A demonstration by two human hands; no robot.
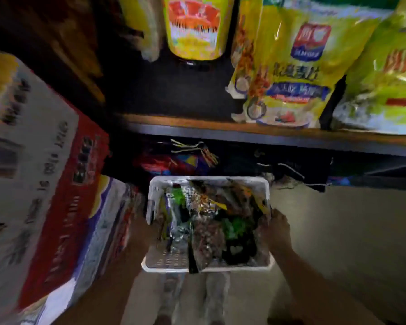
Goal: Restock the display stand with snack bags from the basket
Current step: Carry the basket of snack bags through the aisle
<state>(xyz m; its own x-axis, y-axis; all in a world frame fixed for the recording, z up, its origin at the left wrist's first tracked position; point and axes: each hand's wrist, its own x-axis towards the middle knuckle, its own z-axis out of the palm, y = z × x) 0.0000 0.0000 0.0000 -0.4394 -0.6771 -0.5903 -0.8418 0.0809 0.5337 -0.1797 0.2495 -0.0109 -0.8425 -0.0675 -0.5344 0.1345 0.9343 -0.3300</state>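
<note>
A white plastic basket [161,263] is held in front of me at waist height, filled with several snack bags [206,233] in silver, green, brown and black wrappers. My right hand [279,227] grips the basket's right rim. My left hand [143,233] holds the left side, mostly hidden in shadow behind the basket wall. The display stand's wooden shelf [197,127] runs across above the basket, with large yellow bags [293,64] standing on its right part. The frame is blurred.
Stacked red-and-white cartons [45,174] rise close on the left. A yellow cup-shaped package [195,26] stands at the back of the shelf. Dark goods [174,160] lie under the shelf. Pale floor [338,231] spreads to the right, my legs below the basket.
</note>
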